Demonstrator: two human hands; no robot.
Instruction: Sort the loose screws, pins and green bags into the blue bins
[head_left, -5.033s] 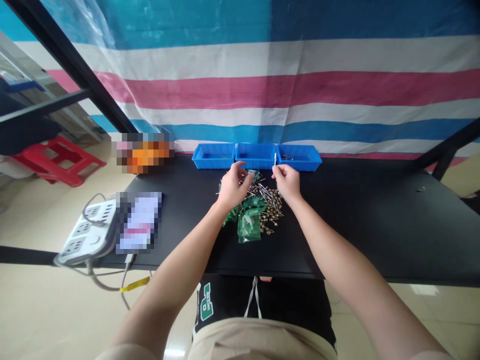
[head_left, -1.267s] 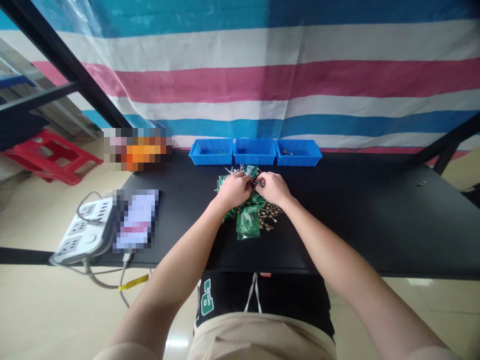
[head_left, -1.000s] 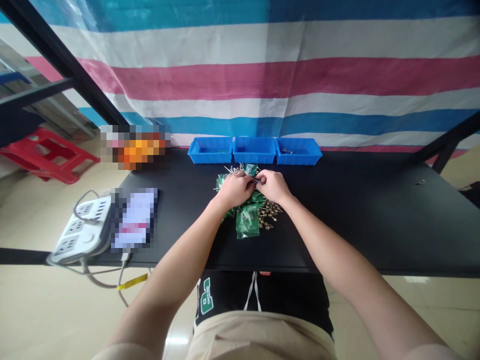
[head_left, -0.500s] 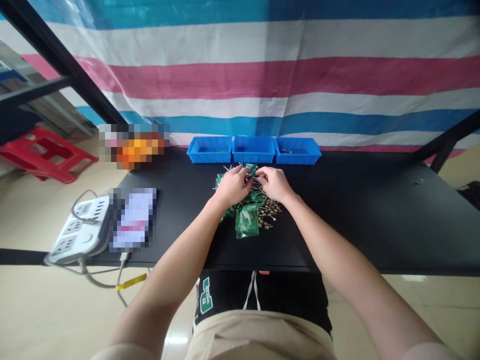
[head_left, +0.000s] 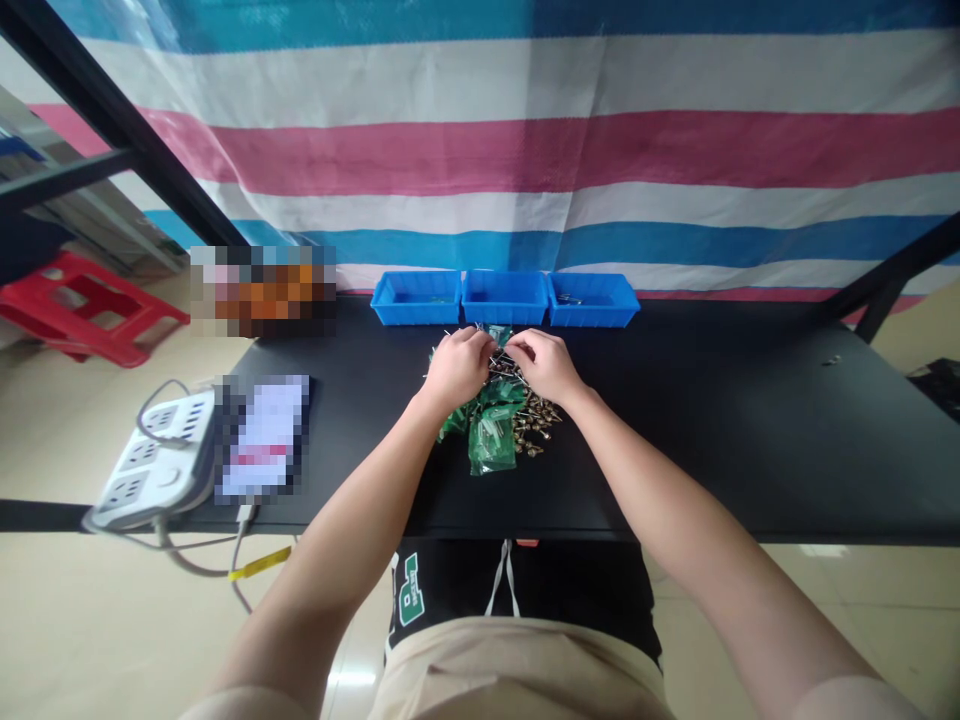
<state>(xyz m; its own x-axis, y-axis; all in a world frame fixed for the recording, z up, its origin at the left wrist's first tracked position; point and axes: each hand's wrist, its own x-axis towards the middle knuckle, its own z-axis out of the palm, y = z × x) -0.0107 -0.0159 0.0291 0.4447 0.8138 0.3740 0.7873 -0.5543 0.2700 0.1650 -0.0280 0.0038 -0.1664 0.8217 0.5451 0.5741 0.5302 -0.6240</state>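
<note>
pins with brass heads (head_left: 529,425) lie heaped among green plastic bags (head_left: 493,445) on a black table (head_left: 675,450). the left hand (head_left: 455,370) and right hand (head_left: 547,365) sit over the heap, just apart, their fingers (head_left: 484,342) curled narrow and pointing toward each other; whether they pinch a pin is too small to tell. off left sits a white power strip (head_left: 154,460). beyond the heap, three blue plastic trays (head_left: 505,298) stand in a row, with a few pins in the right tray (head_left: 571,299).
</note>
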